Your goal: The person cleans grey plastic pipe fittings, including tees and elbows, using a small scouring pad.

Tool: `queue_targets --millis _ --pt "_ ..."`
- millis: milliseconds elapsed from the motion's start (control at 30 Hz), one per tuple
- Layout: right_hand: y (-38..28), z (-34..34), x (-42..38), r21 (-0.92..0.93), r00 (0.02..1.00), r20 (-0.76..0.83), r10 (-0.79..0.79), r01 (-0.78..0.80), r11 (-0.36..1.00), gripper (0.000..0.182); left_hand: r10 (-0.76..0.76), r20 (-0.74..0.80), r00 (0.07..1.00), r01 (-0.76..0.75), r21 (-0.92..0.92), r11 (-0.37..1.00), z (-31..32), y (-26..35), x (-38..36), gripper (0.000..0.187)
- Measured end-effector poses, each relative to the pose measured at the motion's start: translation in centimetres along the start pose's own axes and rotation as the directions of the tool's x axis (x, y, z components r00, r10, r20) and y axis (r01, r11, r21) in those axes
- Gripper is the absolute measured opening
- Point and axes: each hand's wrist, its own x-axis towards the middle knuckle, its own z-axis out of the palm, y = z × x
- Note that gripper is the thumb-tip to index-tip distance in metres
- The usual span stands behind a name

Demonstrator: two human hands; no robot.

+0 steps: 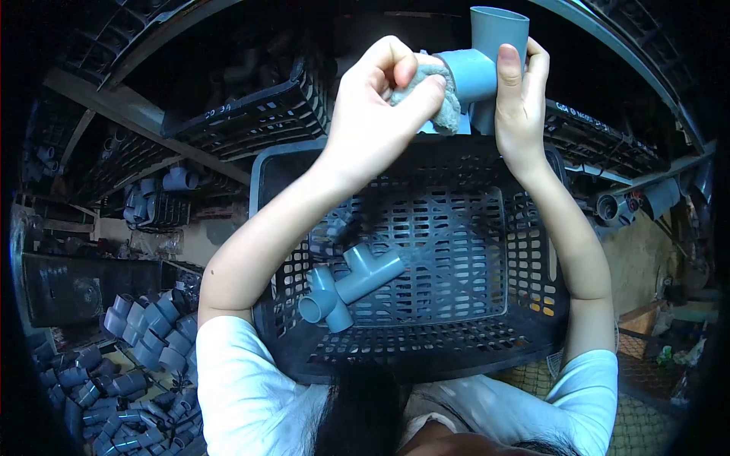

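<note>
Above the far edge of the black crate, my right hand (522,106) grips a large grey pipe tee (498,38), thumb along its side and one open end facing up. My left hand (376,102) is closed on a grey-green rag (445,106), pressed against the tee's left-hand branch. Part of the rag is hidden behind my fingers. Below my forearms, a tee fitting (369,273) and another pipe fitting (325,300) lie touching in the crate (456,266), towards its left side.
Heaps of grey pipe fittings (156,330) are piled at the lower left. Black slatted crates (243,118) sit on shelving at the back left and right. More large fittings (654,199) lie at the right. A metal frame (114,114) borders the left shelf.
</note>
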Motion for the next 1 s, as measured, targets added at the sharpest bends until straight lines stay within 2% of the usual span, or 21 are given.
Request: queue_targets --millis 33,67,100,133,167,200,267,333,400,433,467,567,600,667,700,733,800,867,900,933,1000 --pt "-0.3 0.1 0.0 0.07 0.998 0.025 0.051 -0.053 0.996 0.069 0.195 -0.008 0.981 -0.194 0.086 0.977 0.4 -0.6 0.0 0.028" --pt "-0.4 0.2 0.1 0.14 0.994 0.054 0.1 -0.107 0.984 0.066 0.379 0.013 0.925 -0.359 0.353 0.864 0.4 -0.9 0.0 0.025" --pt "-0.2 0.1 0.1 0.156 0.986 0.082 0.144 -0.155 0.976 0.061 0.579 0.122 0.806 -0.546 0.53 0.649 0.1 -0.8 0.3 0.028" --pt "-0.3 0.0 0.1 0.158 0.986 0.086 0.143 -0.155 0.975 0.061 0.713 0.271 0.646 -0.67 0.649 0.36 -0.2 -0.9 0.7 0.031" --pt "-0.4 -0.1 0.1 0.191 0.98 0.098 0.172 -0.188 0.963 0.066 0.749 0.269 0.606 -0.688 0.65 0.323 -0.4 -1.4 1.0 0.029" --pt "-0.5 -0.1 0.1 0.224 0.973 0.11 0.201 -0.221 0.949 0.071 0.75 0.268 0.605 -0.687 0.652 0.321 -0.6 -1.2 1.1 0.029" --pt "-0.6 -0.2 0.0 0.237 0.976 0.103 0.192 -0.212 0.948 0.073 0.691 0.216 0.69 -0.595 0.712 0.372 -1.3 -0.8 1.4 0.028" --pt "-0.7 -0.3 -0.2 0.19 0.977 0.085 0.196 -0.209 0.959 0.074 0.694 0.216 0.686 -0.581 0.737 0.345 -1.5 -0.9 1.4 0.029" --pt "-0.7 -0.2 -0.4 0.147 0.984 0.064 0.167 -0.175 0.974 0.075 0.568 0.264 0.78 -0.504 0.803 0.319 -1.6 -0.8 0.9 0.035" --pt "-0.8 -0.2 -0.5 0.103 0.989 0.044 0.138 -0.142 0.984 0.076 0.552 0.275 0.787 -0.497 0.814 0.302 -1.9 -1.1 0.9 0.039" --pt "-0.7 -0.2 -0.4 0.104 0.989 0.043 0.139 -0.142 0.984 0.076 0.552 0.277 0.787 -0.497 0.814 0.301 -1.9 -1.0 0.8 0.039" --pt "-0.5 -0.3 -0.2 0.076 0.994 -0.008 0.108 -0.107 0.991 0.078 0.348 0.302 0.887 -0.424 0.83 0.361 -1.7 -0.8 0.6 0.03" --pt "-0.4 -0.3 -0.2 0.088 0.994 0.0 0.111 -0.111 0.99 0.08 0.349 0.303 0.887 -0.426 0.83 0.361 -1.8 -0.8 0.7 0.03" --pt "-0.1 -0.4 -0.1 0.096 0.994 0.006 0.111 -0.111 0.989 0.082 0.368 0.381 0.848 -0.524 0.708 0.474 -2.4 -0.8 0.9 0.028" --pt "0.2 -0.6 0.1 0.175 0.989 0.046 0.143 -0.149 0.973 0.084 0.437 0.435 0.787 -0.608 0.667 0.431 -2.7 -1.0 1.2 0.025" --pt "0.6 -0.8 0.4 0.251 0.981 0.089 0.171 -0.188 0.95 0.087 0.442 0.433 0.786 -0.609 0.665 0.432 -2.8 -0.9 1.2 0.025" --pt "1.6 -1.8 1.2 0.242 0.981 0.129 0.146 -0.174 0.955 0.084 0.562 0.222 0.797 -0.566 0.599 0.566 -2.9 -0.7 1.2 0.025" --pt "1.7 -2.7 2.1 0.167 0.972 0.233 -0.01 -0.03 0.986 0.077 0.509 -0.04 0.86 -0.41 0.542 0.734 -3.2 -0.7 1.3 0.021" --pt "1.9 -3.2 2.2 0.096 0.97 0.244 -0.023 -0.001 0.995 0.069 0.523 -0.088 0.848 -0.395 0.553 0.734 -3.4 -1.0 1.5 0.021" --pt "2.1 -3.5 2.4 0.099 0.969 0.245 -0.028 0.004 0.995 0.069 0.535 -0.134 0.834 -0.38 0.563 0.734 -3.8 -1.3 1.8 0.02" --pt "2.3 -3.7 2.7 -0.2 0.915 0.255 -0.313 0.366 0.909 0.064 0.572 -0.079 0.817 -0.416 0.607 0.677 -4.2 -1.4 2.1 0.025"
